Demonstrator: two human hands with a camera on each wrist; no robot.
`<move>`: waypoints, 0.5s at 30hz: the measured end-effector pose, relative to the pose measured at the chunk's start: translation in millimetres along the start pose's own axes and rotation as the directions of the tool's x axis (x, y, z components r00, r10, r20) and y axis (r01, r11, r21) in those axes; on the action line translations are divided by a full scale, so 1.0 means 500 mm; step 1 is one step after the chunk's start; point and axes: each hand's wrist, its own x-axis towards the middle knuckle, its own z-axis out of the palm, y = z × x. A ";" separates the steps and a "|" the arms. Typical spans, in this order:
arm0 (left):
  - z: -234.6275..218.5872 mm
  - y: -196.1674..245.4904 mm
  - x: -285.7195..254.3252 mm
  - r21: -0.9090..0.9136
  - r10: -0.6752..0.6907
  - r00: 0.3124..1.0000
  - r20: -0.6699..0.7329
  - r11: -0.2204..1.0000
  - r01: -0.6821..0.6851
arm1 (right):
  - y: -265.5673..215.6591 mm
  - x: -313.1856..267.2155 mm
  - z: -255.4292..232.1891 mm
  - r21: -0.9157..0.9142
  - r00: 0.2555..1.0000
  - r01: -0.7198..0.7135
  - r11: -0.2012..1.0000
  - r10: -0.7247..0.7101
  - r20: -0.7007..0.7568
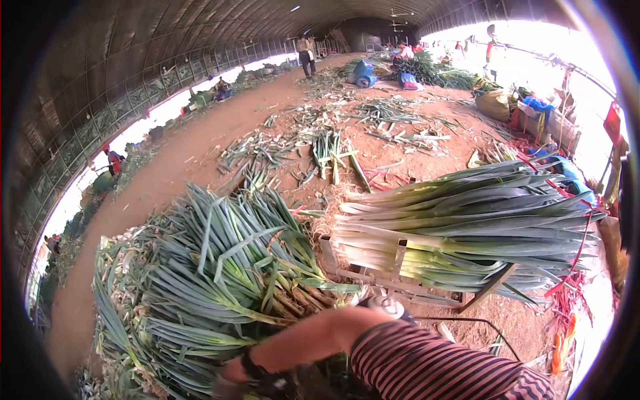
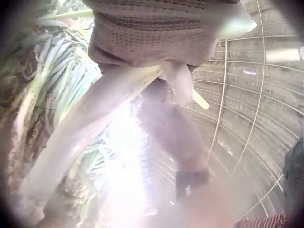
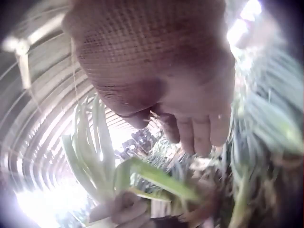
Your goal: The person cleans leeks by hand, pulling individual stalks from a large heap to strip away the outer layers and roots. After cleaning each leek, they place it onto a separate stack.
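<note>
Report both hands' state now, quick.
Left hand: gloved, grips a leek stalk.
Right hand: gloved, fingers loosely curled, holding nothing visible, above leek leaves.

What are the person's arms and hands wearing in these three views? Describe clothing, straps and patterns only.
The right arm is bare below a short sleeve with narrow dark and pinkish stripes. A dark strap circles its wrist. Both wrist views show a coarse knitted glove, brownish, on the left hand and the right hand, whose fingertips look smoother.
</note>
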 end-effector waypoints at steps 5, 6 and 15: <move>-0.020 0.012 -0.037 -0.010 0.036 0.999 -0.014 0.999 -0.036 | -0.017 -0.054 0.153 0.148 0.901 -0.384 0.911 0.405 -0.154; -0.024 0.012 -0.040 -0.009 0.040 0.999 -0.014 0.999 -0.040 | -0.017 -0.069 0.175 0.176 0.865 -0.440 0.881 0.468 -0.181; -0.043 0.013 -0.068 -0.006 0.040 0.998 -0.039 0.999 -0.041 | -0.013 -0.125 0.317 0.355 0.627 -0.669 0.653 0.752 -0.203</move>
